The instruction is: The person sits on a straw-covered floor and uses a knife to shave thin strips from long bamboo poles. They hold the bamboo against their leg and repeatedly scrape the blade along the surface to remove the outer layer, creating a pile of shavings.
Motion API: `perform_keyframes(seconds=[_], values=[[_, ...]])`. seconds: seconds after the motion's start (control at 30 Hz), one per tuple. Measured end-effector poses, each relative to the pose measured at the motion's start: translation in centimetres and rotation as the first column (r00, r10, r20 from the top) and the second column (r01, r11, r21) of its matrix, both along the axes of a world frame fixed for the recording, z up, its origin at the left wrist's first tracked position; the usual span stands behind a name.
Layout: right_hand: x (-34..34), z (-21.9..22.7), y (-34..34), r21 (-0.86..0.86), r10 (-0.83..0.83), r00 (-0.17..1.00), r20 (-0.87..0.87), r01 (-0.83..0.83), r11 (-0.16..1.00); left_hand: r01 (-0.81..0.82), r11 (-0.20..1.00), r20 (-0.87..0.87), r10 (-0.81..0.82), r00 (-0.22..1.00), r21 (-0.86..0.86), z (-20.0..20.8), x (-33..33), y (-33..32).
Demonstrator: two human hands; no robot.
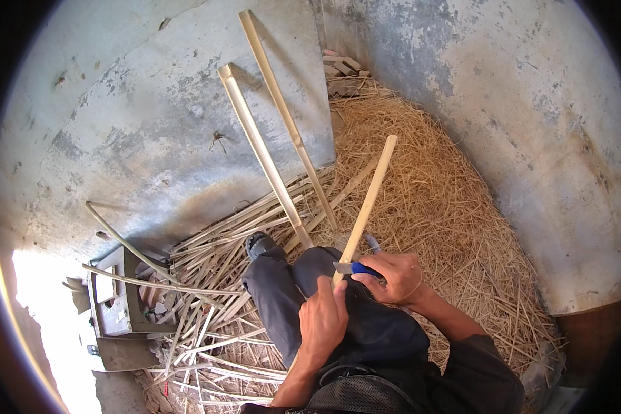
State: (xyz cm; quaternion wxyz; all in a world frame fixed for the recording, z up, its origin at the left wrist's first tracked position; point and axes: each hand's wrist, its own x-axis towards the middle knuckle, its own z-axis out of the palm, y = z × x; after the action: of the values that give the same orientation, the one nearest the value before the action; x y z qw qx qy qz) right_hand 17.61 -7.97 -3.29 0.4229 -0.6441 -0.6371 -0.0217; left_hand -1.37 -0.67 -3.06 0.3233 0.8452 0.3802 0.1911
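My left hand (322, 317) grips the lower part of a long pale bamboo strip (370, 196) that slants up and to the right over my lap. My right hand (395, 276) holds a knife with a blue handle (355, 268), its blade laid against the strip just above my left hand. Both hands sit over my dark trousers (290, 290), knees bent, one shoe (258, 243) on the floor ahead.
Two long bamboo poles (262, 148) lean against the grey concrete wall (152, 124). Split bamboo strips (214, 303) lie heaped on the left by a grey metal box (121, 303). Dry straw (435, 200) covers the floor to the right, below another concrete wall (531, 103).
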Motion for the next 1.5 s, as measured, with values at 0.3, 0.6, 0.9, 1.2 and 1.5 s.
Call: perform_keyframes(seconds=[0.3,0.6,0.9,1.2,1.5], values=[[1.8,-0.9,0.5,0.078,-0.1,0.995,-0.018,0.101,0.992,-0.018,1.0,-0.06,0.019,0.998,0.019,0.0,-0.5,-0.3],[15.8,0.8,1.6,0.008,-0.504,0.862,-0.058,0.505,0.863,0.056,0.994,-0.113,-0.067,0.991,-0.096,-1.4,-4.3,-2.7],[25.3,-12.8,-1.0,-0.851,-0.239,0.909,0.342,0.407,0.332,0.171,0.848,0.17,-0.097,0.981,-0.501,-2.5,-6.3,1.4],[18.5,-14.4,-5.8,-0.948,-0.143,0.939,0.312,0.297,-0.115,0.336,0.399,0.371,0.011,0.929,-0.853,-2.1,-5.9,3.9],[6.9,-1.7,-3.0,-0.322,-0.399,0.809,-0.431,0.275,0.906,0.415,0.188,0.419,-0.024,0.908,-0.89,0.1,-3.9,4.0]])
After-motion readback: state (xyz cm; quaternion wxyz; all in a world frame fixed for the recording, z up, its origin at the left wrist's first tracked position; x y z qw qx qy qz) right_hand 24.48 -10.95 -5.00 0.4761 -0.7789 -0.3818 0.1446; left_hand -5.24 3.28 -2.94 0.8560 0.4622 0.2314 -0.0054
